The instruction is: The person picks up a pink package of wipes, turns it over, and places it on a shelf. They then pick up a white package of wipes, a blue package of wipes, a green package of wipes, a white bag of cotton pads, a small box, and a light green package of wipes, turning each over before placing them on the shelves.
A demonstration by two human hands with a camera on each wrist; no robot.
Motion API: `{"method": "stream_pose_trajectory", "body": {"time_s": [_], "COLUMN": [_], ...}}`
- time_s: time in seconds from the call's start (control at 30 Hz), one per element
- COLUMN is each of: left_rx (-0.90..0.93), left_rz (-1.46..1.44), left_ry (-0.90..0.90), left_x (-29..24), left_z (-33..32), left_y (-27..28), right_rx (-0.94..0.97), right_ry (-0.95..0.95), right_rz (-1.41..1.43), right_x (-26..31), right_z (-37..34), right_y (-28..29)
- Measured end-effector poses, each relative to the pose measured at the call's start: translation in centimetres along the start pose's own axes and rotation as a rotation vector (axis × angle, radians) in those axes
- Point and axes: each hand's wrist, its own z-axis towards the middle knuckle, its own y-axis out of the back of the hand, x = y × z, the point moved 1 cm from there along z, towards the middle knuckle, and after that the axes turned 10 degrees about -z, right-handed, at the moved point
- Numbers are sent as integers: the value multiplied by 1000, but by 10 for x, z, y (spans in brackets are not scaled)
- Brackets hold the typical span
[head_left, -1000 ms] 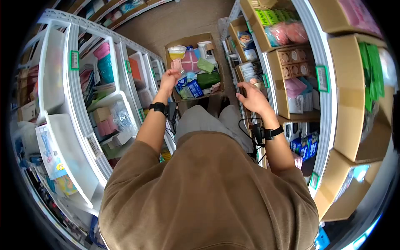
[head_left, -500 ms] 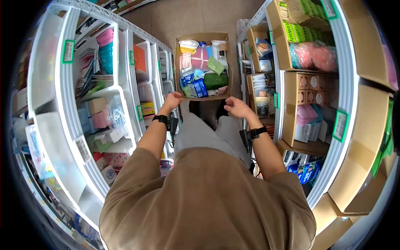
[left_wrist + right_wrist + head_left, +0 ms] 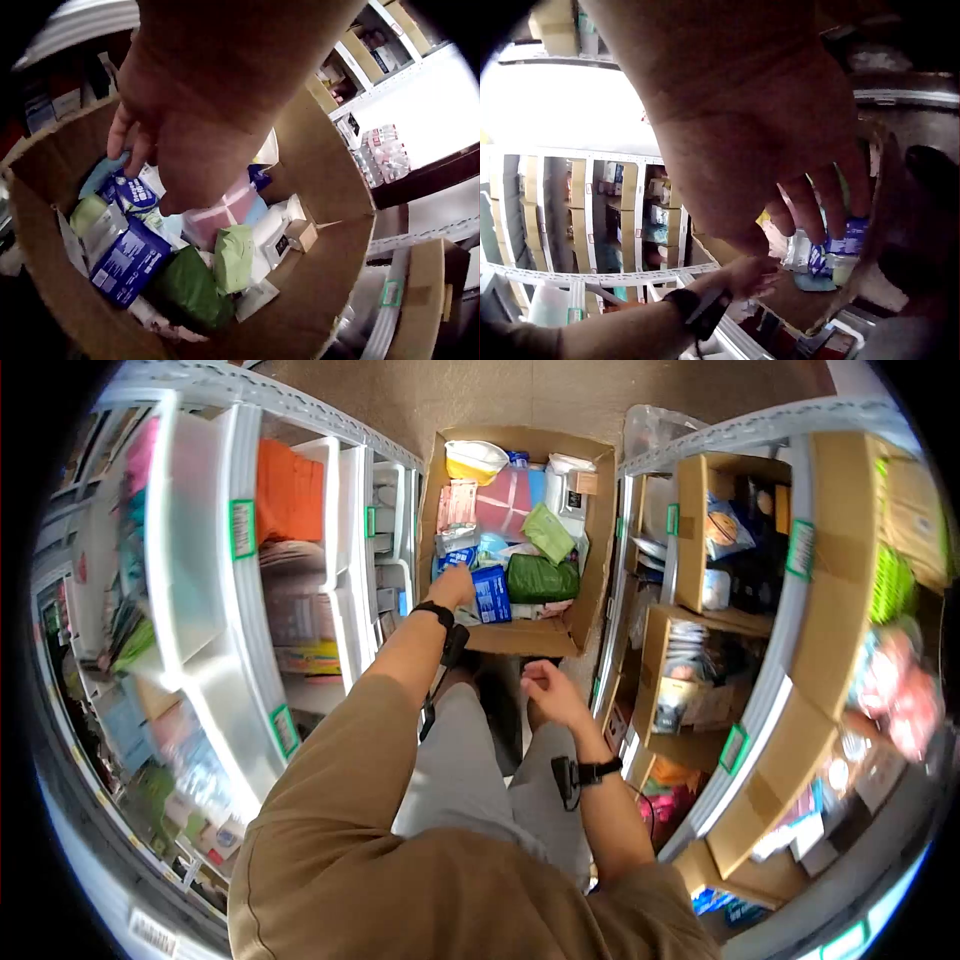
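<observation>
My left hand (image 3: 452, 588) reaches over the left side of a cardboard box (image 3: 592, 610) on the floor. In the left wrist view its fingers hang down right at a blue packet (image 3: 135, 193), with nothing gripped. Another blue packet (image 3: 491, 596) lies beside it, next to a dark green package (image 3: 542, 578). A light green pouch (image 3: 548, 533), a pink package (image 3: 502, 502) and a yellow-and-white pack (image 3: 474, 462) fill the box further back. Short of the box's front edge hovers my right hand (image 3: 556, 692), loosely curled and holding nothing.
White shelving with plastic bins (image 3: 195, 540) stands on the left, one bin holding orange goods (image 3: 290, 492). On the right, a rack (image 3: 800, 500) carries cardboard boxes (image 3: 690, 530) of packaged goods. Both racks flank the floor box closely.
The left hand first drew back to the box's front corner, then reached in over the blue packets. My right hand came from the right rack towards the box's front. The view moved nearer the box.
</observation>
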Motion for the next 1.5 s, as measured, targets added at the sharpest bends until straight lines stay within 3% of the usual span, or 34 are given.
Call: {"method": "stream_pose_trajectory", "body": {"time_s": [0.1, 0.13, 0.2, 0.3, 0.43, 0.47, 0.5, 0.57, 0.7, 0.77, 0.8, 0.9, 0.97, 1.0, 1.03, 1.1, 1.17, 1.23, 1.3, 1.37, 1.47, 1.5], "left_rx": [15, 21, -247, -239, -236, -351, -263, -324, -516, -611, -701, -781, -783, -771, -811, -857, -857, -660, -171, 65, 60, 83], "left_rz": [57, 54, 53, 58, 261, 360, 288, 278, 104, -17, -87, -193, -206, -213, -207, -260, -499, -814, -1243, -1181, -1157, -1284], "left_ry": [83, 87, 61, 29, 91, 49, 47, -48, -448, -686, -831, -1115, -1229, -1309, -1355, -1390, -1295, -1117, -1187, -1033, -1115, -1141], "left_x": [-29, -22, -7, 24, 26, 21, 19, -2, -100, -148, -172, -229, -255, -264, -273, -282, -293, -294, -300, -308, -317, -318], "left_z": [29, 47, 87, 139, 141, 126, 119, 84, -54, -134, -173, -278, -334, -358, -377, -404, -440, -456, -461, -482, -497, -501], "left_y": [28, 17, 7, -10, -18, -20, -18, -5, 84, 134, 159, 223, 256, 270, 283, 306, 331, 340, 337, 337, 331, 329], "right_rx": [38, 34, 22, 21, -33, -37, -42, -45, -63, -170, -183, -275, -349, -500, -517, -576, -582, -573, -582, -601, -641, -636], "right_ry": [-1, 12, 24, -77, -110, -120, -130, -102, -32, -6, 17, 229, 425, 419, 443, 610, 706, 814, 831, 850, 882, 906], "right_rz": [166, 178, 190, 218, 328, 296, 265, 247, 339, 350, 516, 668, 608, 439, 431, 448, 469, 478, 438, 402, 397, 481], "right_x": [0, 2, 4, -4, -18, -16, -10, 11, 71, 118, 156, 243, 281, 309, 320, 339, 351, 358, 360, 363, 364, 365], "right_z": [6, 8, 13, 21, 29, 27, 23, 10, -28, -50, -68, -122, -152, -178, -196, -230, -263, -290, -315, -335, -354, -362], "right_y": [11, 16, 27, 41, 43, 44, 45, 51, 71, 90, 103, 134, 146, 152, 158, 166, 173, 178, 178, 178, 165, 160]}}
